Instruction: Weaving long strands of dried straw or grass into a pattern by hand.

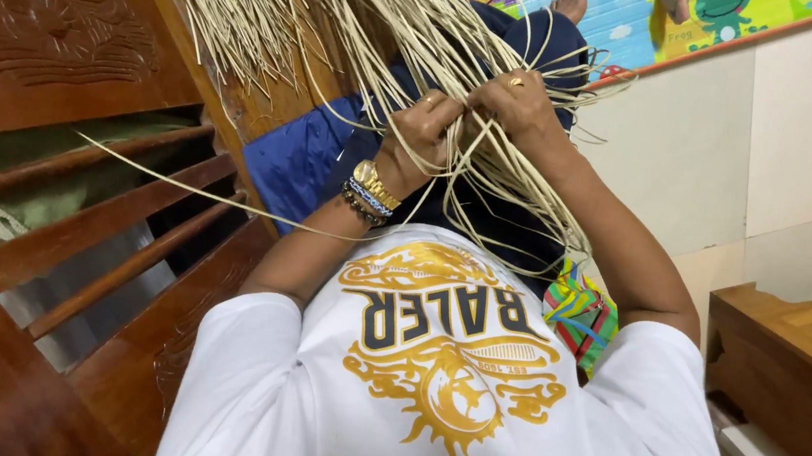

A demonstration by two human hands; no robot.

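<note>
Head view, status check.

**Operator A:** Report hand state and material position.

**Operator B:** Left hand (424, 124) and right hand (518, 104) are both clenched around a bundle of pale straw strands (348, 11), side by side and touching, above the lap. The strands fan upward to the top edge of the frame and trail loose below the hands over the dark blue cloth (307, 162).

**Operator A:** Failure risks?

**Operator B:** Judged from this position: loose strands may slip from the grip and disorder the bundle. A thin strand lies across the wooden rails (127, 199) at left; a hard pull could snag or snap it. The wristwatch (375, 185) and bead bracelet could catch trailing ends.

**Operator A:** Clearance?

**Operator B:** Carved wooden furniture (45, 29) stands close on the left, restricting the elbow. A wooden box edge (778, 327) sits near the right. Open room lies forward, toward the pale wall (807, 140).
</note>
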